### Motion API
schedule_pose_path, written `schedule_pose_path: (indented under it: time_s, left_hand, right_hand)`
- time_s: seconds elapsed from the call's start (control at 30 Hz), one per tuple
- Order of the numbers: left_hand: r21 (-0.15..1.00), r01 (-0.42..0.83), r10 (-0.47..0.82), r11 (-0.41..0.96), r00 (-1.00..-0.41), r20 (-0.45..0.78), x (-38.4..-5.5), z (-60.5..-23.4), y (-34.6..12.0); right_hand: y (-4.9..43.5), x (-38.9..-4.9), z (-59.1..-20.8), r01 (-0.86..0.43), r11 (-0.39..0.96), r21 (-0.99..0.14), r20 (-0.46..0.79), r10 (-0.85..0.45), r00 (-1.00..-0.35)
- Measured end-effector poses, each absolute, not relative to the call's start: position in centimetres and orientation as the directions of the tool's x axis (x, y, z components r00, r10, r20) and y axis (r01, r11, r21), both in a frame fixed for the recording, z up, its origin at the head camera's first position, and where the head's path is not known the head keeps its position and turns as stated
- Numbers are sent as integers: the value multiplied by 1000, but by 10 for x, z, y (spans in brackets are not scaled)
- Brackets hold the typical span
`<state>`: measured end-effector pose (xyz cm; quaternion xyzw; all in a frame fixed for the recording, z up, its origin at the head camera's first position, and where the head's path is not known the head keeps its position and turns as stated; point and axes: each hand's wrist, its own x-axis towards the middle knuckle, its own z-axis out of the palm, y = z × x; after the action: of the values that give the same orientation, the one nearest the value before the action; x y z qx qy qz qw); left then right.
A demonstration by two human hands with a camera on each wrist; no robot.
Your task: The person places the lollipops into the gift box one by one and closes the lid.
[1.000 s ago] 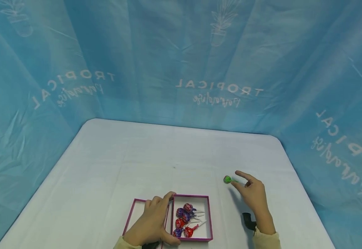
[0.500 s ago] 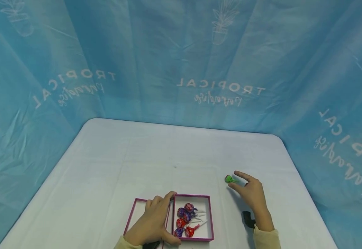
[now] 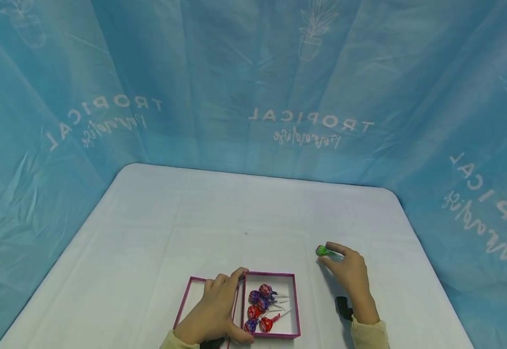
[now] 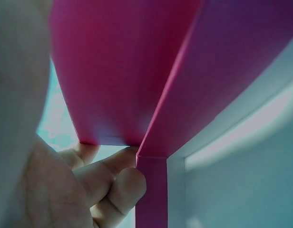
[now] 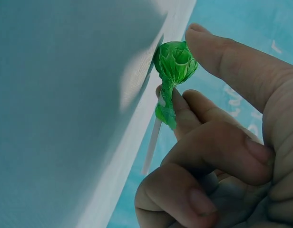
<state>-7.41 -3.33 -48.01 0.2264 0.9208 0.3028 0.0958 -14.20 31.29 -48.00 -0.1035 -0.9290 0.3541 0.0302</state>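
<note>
In the head view my left hand (image 3: 214, 310) holds the left side of a pink-rimmed box (image 3: 295, 305), fingers at its far corner and thumb at its near corner. The left wrist view shows the fingertips (image 4: 130, 187) against the pink box wall (image 4: 108, 71). Several red and purple wrapped lollipops (image 3: 264, 304) lie inside, white sticks pointing right. Farther right, my right hand (image 3: 351, 271) reaches over a green lollipop (image 3: 322, 250) on the table. Its thumb and forefinger stand apart either side of the lollipop (image 5: 175, 61); no firm pinch shows. The other fingers are curled.
A second pink-rimmed tray or lid (image 3: 194, 291) lies left of the box, partly covered by my left hand. The white-covered table (image 3: 170, 208) meets a blue printed curtain (image 3: 253, 87) behind and at both sides. Dark wrist gear (image 3: 343, 308) sits by my right wrist.
My right hand has shifted slightly left, and its forefinger and thumb have come nearer the green lollipop. The left hand has kept its place on the box.
</note>
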Motion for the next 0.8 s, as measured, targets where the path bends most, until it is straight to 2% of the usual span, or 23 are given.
schedule_pose_path:
  time_s: [0.8]
  left_hand:
    - [597, 352, 467, 720, -884, -41, -74, -480, -32]
  right_hand:
    - [318, -143, -486, 140, 722, -678, 0, 191, -982]
